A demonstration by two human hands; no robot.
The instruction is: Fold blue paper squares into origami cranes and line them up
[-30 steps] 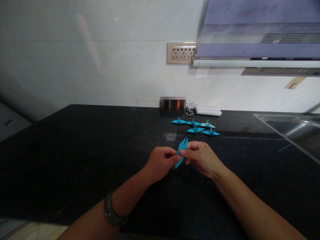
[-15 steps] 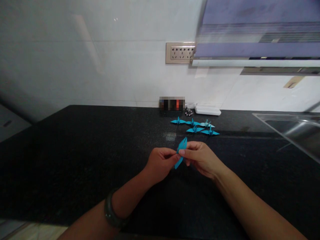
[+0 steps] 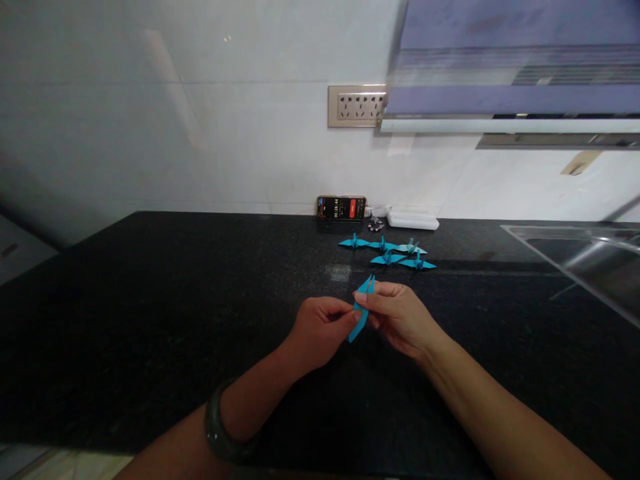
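Both my hands pinch one narrow folded piece of blue paper (image 3: 361,325) above the black countertop (image 3: 150,300). My left hand (image 3: 320,330) grips its left side with thumb and fingers closed. My right hand (image 3: 400,313) holds the right side, its fingertips near the paper's split upper tip. A dark bangle sits on my left wrist. Beyond my hands, several finished blue paper cranes (image 3: 387,252) lie in a cluster on the counter.
A phone (image 3: 341,207) with a lit screen leans against the white wall, beside a white case (image 3: 413,219). A wall socket strip (image 3: 357,106) is above. A steel sink (image 3: 590,263) is set in the counter at right, under a range hood (image 3: 510,67).
The paper's upper tip has spread slightly apart and the piece sits a little lower in my fingers. Both hands stay almost in place.
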